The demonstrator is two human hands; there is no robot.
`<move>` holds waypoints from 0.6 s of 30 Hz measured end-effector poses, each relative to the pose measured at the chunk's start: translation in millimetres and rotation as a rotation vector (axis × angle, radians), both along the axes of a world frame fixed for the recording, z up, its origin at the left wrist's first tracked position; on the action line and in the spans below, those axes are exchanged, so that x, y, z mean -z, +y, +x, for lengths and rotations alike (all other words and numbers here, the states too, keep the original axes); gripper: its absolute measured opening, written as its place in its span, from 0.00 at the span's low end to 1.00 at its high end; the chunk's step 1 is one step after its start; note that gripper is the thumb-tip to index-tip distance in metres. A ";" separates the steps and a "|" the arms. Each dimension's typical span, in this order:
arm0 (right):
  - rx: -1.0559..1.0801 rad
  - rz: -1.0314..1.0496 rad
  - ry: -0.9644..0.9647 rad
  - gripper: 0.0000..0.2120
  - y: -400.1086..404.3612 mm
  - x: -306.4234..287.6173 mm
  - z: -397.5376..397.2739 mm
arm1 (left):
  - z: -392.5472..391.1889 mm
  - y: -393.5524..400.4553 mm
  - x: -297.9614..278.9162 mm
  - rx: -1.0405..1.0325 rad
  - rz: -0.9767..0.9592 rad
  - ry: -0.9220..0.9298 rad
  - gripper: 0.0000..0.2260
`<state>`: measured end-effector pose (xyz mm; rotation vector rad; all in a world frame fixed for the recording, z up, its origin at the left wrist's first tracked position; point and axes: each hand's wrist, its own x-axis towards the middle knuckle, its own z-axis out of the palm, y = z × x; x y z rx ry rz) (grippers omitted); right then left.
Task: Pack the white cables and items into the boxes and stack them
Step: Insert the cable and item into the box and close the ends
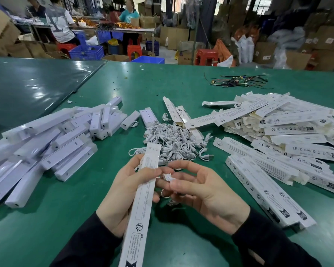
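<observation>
Table (177,87): green, fills frame.
Flat boxes (289,135): heap, right.
White items (46,143): pile, left.
Cables (174,139): tangle, centre.
Left hand (121,191): fingers curled around 1 long box (143,197), lower centre.
Right hand (204,191): fingertips pinching 1 white cable (167,177) beside it.

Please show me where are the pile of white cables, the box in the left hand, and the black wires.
pile of white cables (174,140): head view, middle of heap.
box (143,205): head view, printed face.
black wires (239,81): head view, bundle centre.
</observation>
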<state>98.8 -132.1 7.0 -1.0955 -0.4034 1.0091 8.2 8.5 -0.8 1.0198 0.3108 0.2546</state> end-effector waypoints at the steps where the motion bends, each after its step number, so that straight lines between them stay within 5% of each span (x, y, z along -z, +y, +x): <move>1: 0.022 -0.006 -0.026 0.23 0.5 -0.2 0.1 | 0.2 -0.5 -0.6 -0.008 -0.001 -0.002 0.23; 9: 0.320 0.016 -0.049 0.06 -7.1 -8.2 21.5 | -0.7 -0.1 -3.1 0.024 -0.052 0.021 0.14; 15: 0.368 -0.026 -0.064 0.07 -5.1 -5.7 20.6 | -5.5 -0.1 6.0 0.347 -0.115 -0.042 0.17; 18: 0.330 -0.079 -0.119 0.12 -3.7 -6.1 18.1 | -8.9 4.7 14.6 0.476 0.048 -0.038 0.18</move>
